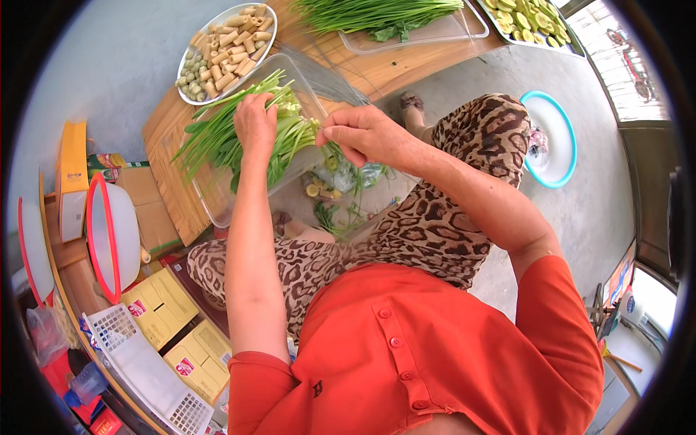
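A bunch of long greens with pale stem ends [290, 138] lies in a clear plastic tray [308, 80] on the wooden table. My left hand [255, 123] rests over the bunch, its fingers closed round some of the stalks. Just right of the pale ends, my right hand [370, 136] is closed in a pinch. Whatever is between its fingertips is too small to make out. Beyond the tray lies a bundle of thin grey skewers [330, 78].
A white oval dish [270, 45] of beige rolls and greenish balls stands far left. More greens [384, 14] fill a second tray, beside a tray of sliced green vegetables [529, 20]. Vegetable scraps [337, 181] sit between my knees. A blue-rimmed basin [573, 145] is at right.
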A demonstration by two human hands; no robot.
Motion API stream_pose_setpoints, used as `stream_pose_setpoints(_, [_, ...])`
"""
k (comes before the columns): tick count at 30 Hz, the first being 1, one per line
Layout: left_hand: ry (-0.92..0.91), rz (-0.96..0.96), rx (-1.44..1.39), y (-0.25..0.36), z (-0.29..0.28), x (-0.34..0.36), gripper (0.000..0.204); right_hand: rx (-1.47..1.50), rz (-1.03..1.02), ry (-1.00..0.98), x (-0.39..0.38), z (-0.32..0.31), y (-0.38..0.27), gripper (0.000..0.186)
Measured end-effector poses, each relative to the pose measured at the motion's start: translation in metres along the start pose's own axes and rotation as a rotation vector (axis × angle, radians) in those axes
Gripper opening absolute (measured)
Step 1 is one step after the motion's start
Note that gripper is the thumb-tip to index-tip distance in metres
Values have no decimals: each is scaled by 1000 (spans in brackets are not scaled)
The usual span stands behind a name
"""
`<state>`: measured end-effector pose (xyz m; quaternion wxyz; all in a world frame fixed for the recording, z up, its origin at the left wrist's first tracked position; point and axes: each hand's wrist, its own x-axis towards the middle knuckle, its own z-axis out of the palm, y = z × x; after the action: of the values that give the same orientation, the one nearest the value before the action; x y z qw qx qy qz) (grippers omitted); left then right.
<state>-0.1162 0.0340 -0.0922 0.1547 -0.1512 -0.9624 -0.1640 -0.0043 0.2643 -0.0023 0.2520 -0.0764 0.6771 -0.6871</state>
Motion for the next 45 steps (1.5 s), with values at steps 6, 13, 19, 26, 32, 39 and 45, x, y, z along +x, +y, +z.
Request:
stream_pose_setpoints(6, [-92, 34, 68, 1, -1, 6, 21, -4, -37, -1, -2, -2, 2, 23])
stream_pose_setpoints(13, [-72, 15, -69, -2, -7, 2, 12, -27, -38, -1, 1, 0, 0, 24])
stream_pose_setpoints(19, [-75, 77, -138, -6, -2, -3, 13, -21, -10, 27, 4, 1, 4, 23])
stream_pose_setpoints(26, [-66, -66, -103, 4, -7, -8, 14, -59, -6, 42, 6, 0, 7, 23])
stream_pose_setpoints(32, [102, -49, -291, -9, -34, -6, 14, -89, -11, 40, 7, 1, 8, 24])
stream_pose_setpoints(39, [490, -173, -584, 22, -146, 8, 13, -114, -49, 26, 6, 3, 7, 24])
stream_pose_setpoints(45, [330, -259, -1211, 45, -184, -6, 19, -4, 8, 28, 7, -2, 9, 24])
